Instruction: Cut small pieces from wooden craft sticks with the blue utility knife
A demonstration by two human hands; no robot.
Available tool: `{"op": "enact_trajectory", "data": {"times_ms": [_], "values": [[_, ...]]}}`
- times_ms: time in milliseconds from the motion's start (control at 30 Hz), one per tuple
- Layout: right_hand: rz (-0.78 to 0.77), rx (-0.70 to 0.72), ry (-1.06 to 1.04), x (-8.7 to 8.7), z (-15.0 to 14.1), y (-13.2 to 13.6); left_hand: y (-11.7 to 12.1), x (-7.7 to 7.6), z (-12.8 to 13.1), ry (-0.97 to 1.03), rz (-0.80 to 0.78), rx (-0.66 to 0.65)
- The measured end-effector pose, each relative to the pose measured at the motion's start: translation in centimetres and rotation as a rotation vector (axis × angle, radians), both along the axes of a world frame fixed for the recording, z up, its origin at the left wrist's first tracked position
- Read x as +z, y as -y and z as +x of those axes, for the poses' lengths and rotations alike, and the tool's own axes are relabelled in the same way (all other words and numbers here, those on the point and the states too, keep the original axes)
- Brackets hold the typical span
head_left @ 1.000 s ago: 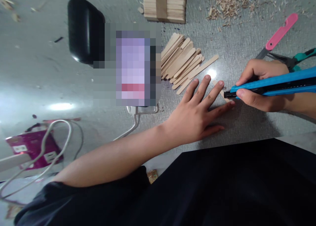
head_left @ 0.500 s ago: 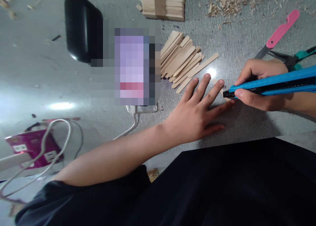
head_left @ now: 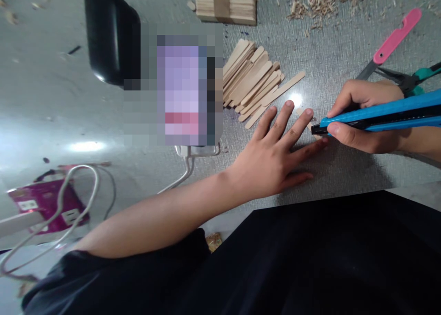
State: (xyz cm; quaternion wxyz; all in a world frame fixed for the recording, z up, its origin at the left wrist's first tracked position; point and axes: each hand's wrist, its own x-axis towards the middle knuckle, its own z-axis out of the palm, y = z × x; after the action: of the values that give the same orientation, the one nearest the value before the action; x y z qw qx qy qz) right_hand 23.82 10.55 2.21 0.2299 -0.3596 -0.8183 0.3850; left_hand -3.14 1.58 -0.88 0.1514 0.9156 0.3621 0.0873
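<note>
My right hand [head_left: 365, 115] grips a blue utility knife [head_left: 386, 115], its black tip pointing left at a small piece of wooden craft stick [head_left: 314, 129] on the table. Spread flat, my left hand [head_left: 277, 152] lies with its fingertips around that piece, which its ring finger and little finger partly cover. Whether the blade is out cannot be made out. Just beyond my left fingers rests a loose pile of wooden craft sticks [head_left: 257, 76]. A pink-handled folding knife [head_left: 396, 37] lies behind my right hand, beside pliers with green and black handles [head_left: 422, 76].
A banded bundle of sticks [head_left: 237, 2] and wood shavings [head_left: 320, 2] lie at the back. Left of the pile is a phone with a blurred screen [head_left: 182, 90] on a white cable [head_left: 188, 168]. A black case [head_left: 110, 35] and a magenta packet [head_left: 51, 207] are further left.
The view has shifted very slightly, so the things at the back sit a little higher. Both hands and the utility knife hold nearly the same position.
</note>
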Motion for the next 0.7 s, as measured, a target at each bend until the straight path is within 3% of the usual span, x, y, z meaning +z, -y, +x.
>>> {"op": "enact_trajectory", "data": {"times_ms": [700], "values": [[-0.025,0.014,0.03,0.34,-0.33,-0.24,-0.02,-0.04,-0.2,0.002,0.037,-0.024]]}}
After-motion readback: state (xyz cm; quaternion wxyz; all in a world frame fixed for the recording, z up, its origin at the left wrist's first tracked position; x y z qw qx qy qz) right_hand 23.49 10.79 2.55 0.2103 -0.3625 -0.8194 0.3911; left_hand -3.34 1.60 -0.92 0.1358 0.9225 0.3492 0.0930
